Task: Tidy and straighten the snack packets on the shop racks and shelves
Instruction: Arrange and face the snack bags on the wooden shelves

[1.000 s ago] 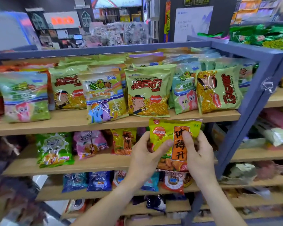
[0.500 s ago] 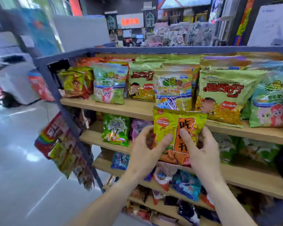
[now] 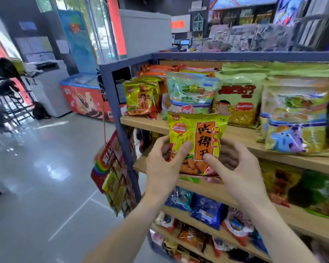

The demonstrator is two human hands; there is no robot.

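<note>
Glossy yellow-green film, the snack packet (image 3: pixel 197 143) looks light, puffy and slippery, its contents crushable; both the left hand (image 3: pixel 164 164) and right hand (image 3: pixel 237 168) pinch its lower half, thumbs in front. Holding by the sealed edges seems safest.

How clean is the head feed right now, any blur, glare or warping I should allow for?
Head view: held yellow packet and both hands, left hand, right hand, fairly sharp; shelf packets at far right and lower shelves smeared by motion blur; window light glares off the floor; wide-angle lens bends the blue rack post.
</note>
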